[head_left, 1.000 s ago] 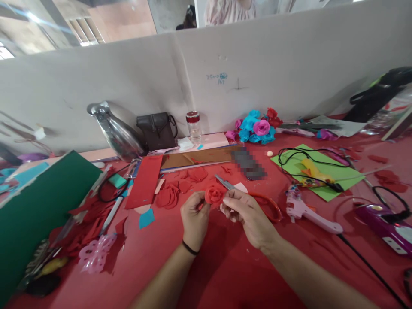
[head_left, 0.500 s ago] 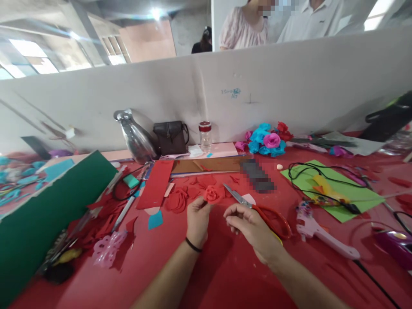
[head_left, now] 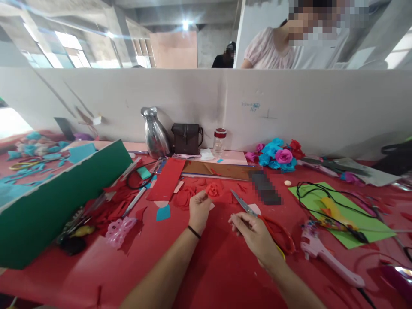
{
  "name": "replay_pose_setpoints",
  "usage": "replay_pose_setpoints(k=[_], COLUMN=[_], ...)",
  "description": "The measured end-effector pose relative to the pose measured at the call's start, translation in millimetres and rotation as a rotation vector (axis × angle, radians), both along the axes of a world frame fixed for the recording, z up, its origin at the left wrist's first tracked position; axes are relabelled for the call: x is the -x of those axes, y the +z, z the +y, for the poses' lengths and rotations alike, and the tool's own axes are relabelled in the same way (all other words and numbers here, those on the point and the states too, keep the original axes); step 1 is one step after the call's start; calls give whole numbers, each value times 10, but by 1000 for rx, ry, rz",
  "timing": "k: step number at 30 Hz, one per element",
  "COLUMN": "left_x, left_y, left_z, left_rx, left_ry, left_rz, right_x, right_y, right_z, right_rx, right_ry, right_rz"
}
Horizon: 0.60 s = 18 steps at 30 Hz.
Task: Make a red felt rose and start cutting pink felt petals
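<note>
Between the thumb and fingers of my left hand (head_left: 198, 210) is a red crepe-paper rose (head_left: 213, 190), held upright over the table. My right hand (head_left: 252, 234) is apart from the rose, a little to its right. Its fingers are curled in and the thumb lies against the index finger; whatever may be between them is too small to make out. Scissors with red handles (head_left: 279, 231) lie just beyond and beside my right hand, blades pointing away to the left. Loose red paper petals (head_left: 184, 197) lie behind my left hand.
At the right are a pink glue gun (head_left: 331, 255) and a green sheet (head_left: 350, 234) with a black cable. A green board (head_left: 80, 193) stands at the left. Behind stand a steel jug (head_left: 155, 133), a brown bag (head_left: 186, 139), a glass jar (head_left: 219, 143) and paper flowers (head_left: 277, 154).
The camera view has shifted, so the table things appear farther right and mostly lower. My left hand keeps hold of the rose. My right hand stays curled close to the scissors.
</note>
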State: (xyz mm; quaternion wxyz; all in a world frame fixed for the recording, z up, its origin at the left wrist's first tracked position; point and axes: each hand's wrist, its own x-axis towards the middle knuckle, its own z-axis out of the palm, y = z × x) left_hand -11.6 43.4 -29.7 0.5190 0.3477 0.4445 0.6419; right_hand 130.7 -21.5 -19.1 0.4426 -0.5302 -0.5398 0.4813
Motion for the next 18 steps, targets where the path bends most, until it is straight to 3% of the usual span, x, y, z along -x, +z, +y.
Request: replay_pose_setpoints(k=[3,8,11,14,16,18], left_x=[-5,3,5,-6,-20,-36], left_y=[26,56,88,120,127,119], left_z=[-38,-69,-76,-95,-111,-121], left_rx=[96,235,272,309,316,311], left_ry=[-69,-246,-270,-264,-240,-215], left_rz=[-101,-296,-360,-399,-395,-371], right_x=[2,-179,-534,-1040,-1364,-1608], right_y=[10,210,253,156,51,-62], right_z=[9,-136,-355,-580,-684,-742], right_rx=[-51,-191,-256,-152,-82,-134], right_ry=[-13,-115,-297,-561,-635,-636], right_rz=[-99,-348,-606,-809,-931,-1075])
